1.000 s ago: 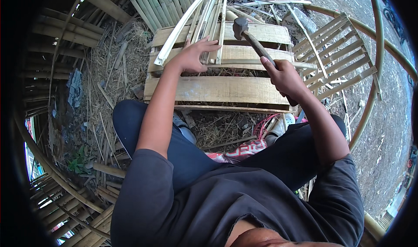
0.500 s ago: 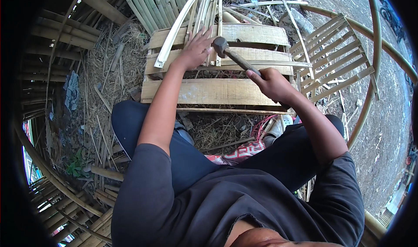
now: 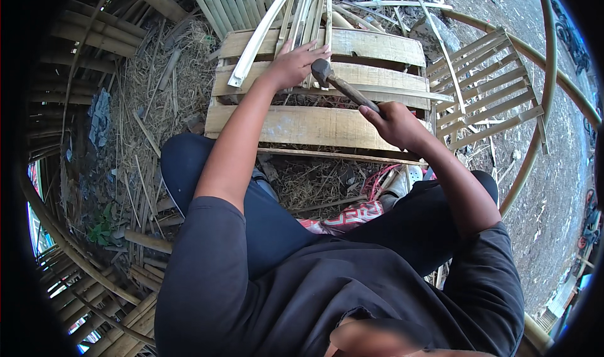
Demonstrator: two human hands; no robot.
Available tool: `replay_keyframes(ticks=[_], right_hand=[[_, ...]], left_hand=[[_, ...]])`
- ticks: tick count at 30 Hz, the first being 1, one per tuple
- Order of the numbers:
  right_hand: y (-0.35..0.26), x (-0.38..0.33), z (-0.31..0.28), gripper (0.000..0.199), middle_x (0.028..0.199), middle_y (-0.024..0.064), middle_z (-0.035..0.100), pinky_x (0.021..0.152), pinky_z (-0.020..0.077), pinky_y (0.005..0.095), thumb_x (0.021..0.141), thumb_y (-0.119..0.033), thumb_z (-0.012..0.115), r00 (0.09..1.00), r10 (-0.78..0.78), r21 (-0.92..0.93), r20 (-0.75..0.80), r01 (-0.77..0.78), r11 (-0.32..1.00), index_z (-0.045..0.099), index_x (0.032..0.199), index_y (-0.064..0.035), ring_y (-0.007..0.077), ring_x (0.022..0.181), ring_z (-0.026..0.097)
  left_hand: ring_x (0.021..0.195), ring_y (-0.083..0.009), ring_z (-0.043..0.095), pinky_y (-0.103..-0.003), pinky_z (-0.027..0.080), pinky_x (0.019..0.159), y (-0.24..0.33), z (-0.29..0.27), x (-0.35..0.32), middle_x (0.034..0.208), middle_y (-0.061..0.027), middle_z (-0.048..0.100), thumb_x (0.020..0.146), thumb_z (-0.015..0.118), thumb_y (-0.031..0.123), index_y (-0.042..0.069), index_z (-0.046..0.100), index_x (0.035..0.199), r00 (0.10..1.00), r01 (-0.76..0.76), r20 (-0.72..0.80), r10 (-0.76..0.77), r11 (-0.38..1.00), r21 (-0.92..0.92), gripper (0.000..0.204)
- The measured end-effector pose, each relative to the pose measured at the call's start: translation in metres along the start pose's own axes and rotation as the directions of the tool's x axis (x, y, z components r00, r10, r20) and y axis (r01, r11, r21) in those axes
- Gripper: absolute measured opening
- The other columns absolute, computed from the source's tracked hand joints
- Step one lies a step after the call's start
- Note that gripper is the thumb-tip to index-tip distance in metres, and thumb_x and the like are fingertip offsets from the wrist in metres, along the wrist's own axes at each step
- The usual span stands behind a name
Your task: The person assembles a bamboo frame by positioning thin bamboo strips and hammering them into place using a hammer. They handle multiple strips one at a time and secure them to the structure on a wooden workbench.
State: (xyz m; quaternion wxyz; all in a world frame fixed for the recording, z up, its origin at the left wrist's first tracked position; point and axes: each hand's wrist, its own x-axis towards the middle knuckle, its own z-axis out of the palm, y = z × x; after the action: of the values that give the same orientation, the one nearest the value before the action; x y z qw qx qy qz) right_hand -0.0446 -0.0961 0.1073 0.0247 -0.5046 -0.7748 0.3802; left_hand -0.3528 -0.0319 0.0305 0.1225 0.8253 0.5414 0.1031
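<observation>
My left hand (image 3: 293,67) lies on a bundle of thin pale bamboo strips (image 3: 304,17), its fingers stretched out toward the right. The strips rest over the far part of a low slatted wooden bench (image 3: 302,128). In my right hand (image 3: 400,127) is a hammer, gripped by its wooden handle (image 3: 356,94). The dark hammer head (image 3: 321,71) hovers close to my left fingers, above the strip ends. A wider, whitish split strip (image 3: 257,42) slants across the bench just left of my left hand. Another flat strip (image 3: 396,93) lies crosswise beneath the hammer.
A slatted bamboo panel (image 3: 487,93) leans right of the bench, beside a curved bamboo pole (image 3: 546,74). Upright bamboo slats (image 3: 229,1) stand at the far left of the bench. Straw and scraps (image 3: 170,99) litter the ground. A red-and-white patterned cloth (image 3: 352,217) lies between my legs.
The view has shifted slightly. My left fingers have turned more to the right across the strips. The hammer head sits a little nearer to me over the bench.
</observation>
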Motion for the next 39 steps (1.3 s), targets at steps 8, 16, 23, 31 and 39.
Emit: replay_keyframes(ticks=[8, 16, 23, 31, 39], right_hand=[[-0.034, -0.013, -0.021, 0.061, 0.057, 0.0036, 0.047, 0.051, 0.0402, 0.0373, 0.105, -0.05, 0.052, 0.977, -0.17, 0.179, -0.126, 0.19, 0.965, 0.058, 0.078, 0.0042, 0.0134, 0.054, 0.044], [-0.005, -0.002, 0.007, 0.067, 0.058, 0.0213, 0.054, 0.058, 0.0441, 0.0488, 0.105, -0.051, 0.051, 0.997, -0.068, -0.126, -0.044, 0.062, 0.99, 0.06, 0.072, 0.0068, 0.0317, 0.052, 0.051], [-0.034, -0.011, -0.015, 0.072, 0.06, 0.0205, 0.059, 0.062, 0.0488, 0.0492, 0.102, -0.058, 0.05, 0.995, -0.087, 0.059, -0.057, 0.09, 0.994, 0.064, 0.077, 0.0084, 0.0331, 0.059, 0.063], [-0.01, -0.003, 0.002, 0.068, 0.059, 0.0228, 0.055, 0.061, 0.0465, 0.0491, 0.102, -0.052, 0.054, 1.0, -0.014, -0.052, -0.021, 0.013, 0.999, 0.062, 0.074, 0.0091, 0.0366, 0.057, 0.055], [-0.008, -0.002, 0.006, 0.068, 0.064, 0.0292, 0.06, 0.066, 0.0492, 0.0517, 0.102, -0.05, 0.054, 0.999, 0.011, -0.096, -0.042, -0.015, 0.995, 0.063, 0.074, 0.01, 0.0472, 0.063, 0.061]], left_hand=[[0.151, -0.0203, 0.032, -0.05, 0.007, 0.126, -0.009, 0.009, 0.006, 0.161, 0.0094, 0.04, 0.104, 0.039, 0.03, 0.031, 0.053, 0.147, 0.999, 0.032, 0.031, -0.032, 0.999, -0.005, 0.045], [0.152, -0.014, 0.03, -0.055, 0.006, 0.127, -0.007, 0.008, 0.007, 0.16, 0.0067, 0.041, 0.104, 0.041, 0.03, 0.033, 0.056, 0.144, 0.999, -0.051, 0.014, 0.052, 0.998, -0.046, 0.043], [0.15, -0.0184, 0.034, -0.053, 0.016, 0.126, -0.023, 0.015, 0.001, 0.155, 0.0123, 0.047, 0.101, 0.056, 0.027, 0.032, 0.054, 0.146, 1.0, 0.011, -0.007, -0.011, 0.999, -0.033, 0.046], [0.15, -0.0149, 0.033, -0.053, 0.008, 0.128, -0.003, 0.003, 0.0, 0.157, 0.0136, 0.044, 0.092, 0.065, 0.036, 0.035, 0.054, 0.146, 1.0, 0.019, -0.005, -0.019, 0.998, 0.053, 0.055], [0.15, -0.0139, 0.032, -0.052, 0.006, 0.128, 0.005, 0.004, 0.001, 0.16, 0.0145, 0.039, 0.093, 0.063, 0.039, 0.037, 0.052, 0.146, 1.0, -0.006, -0.02, 0.008, 0.995, 0.096, 0.054]])
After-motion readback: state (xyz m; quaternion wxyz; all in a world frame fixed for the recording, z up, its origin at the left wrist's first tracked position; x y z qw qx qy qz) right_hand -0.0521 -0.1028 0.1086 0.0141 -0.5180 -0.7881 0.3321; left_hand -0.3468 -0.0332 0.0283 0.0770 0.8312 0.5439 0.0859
